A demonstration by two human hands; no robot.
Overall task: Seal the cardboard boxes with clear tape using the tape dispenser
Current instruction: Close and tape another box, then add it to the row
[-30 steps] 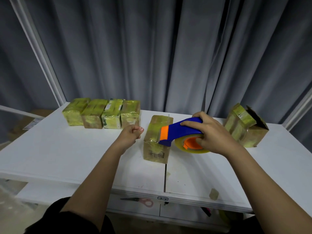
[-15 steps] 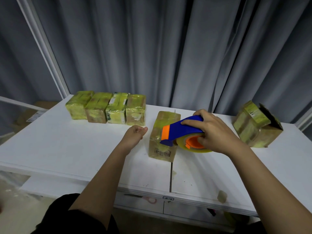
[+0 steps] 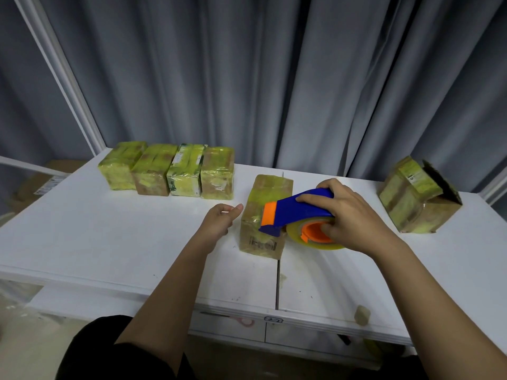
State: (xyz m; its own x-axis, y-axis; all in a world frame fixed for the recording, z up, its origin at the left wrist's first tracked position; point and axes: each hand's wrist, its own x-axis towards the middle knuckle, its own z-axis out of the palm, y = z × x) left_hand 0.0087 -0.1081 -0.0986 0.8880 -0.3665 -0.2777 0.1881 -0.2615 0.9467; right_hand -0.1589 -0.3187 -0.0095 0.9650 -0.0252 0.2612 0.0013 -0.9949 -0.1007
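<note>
A small oblong cardboard box (image 3: 265, 215) stands near the middle of a white table (image 3: 82, 237), its long axis running away from the viewer. Glossy clear tape wraps it, giving the brown card a yellow-green, wrinkled sheen; a printed barcode label shows on its near end face.

Against the box's right side, at about 3 o'clock from it, is a tape dispenser (image 3: 297, 212): a smooth blue plastic body with an orange front piece, an orange hub and a roll of clear tape (image 3: 315, 239) with a yellowish tint. Its blue nose touches or nearly touches the box's near right edge. The right hand (image 3: 351, 215) grips the dispenser from above, fingers curled over the blue handle and thumb against the orange hub.

The left hand (image 3: 220, 222) hovers just left of the box, at about 9 o'clock, holding nothing. Its fingers are loosely curled, and the tips lie very near the box's side; whether they touch it cannot be told.

At 11 o'clock, well apart, four taped boxes (image 3: 167, 171) stand side by side in a row, touching one another, all with the same shiny crinkled wrap. At 2 o'clock, an open box (image 3: 419, 196) sits tilted, one dark flap raised.

Grey pleated curtains (image 3: 274, 78) hang behind the table. A small pale scrap (image 3: 362, 315) sits on the table's near edge.
</note>
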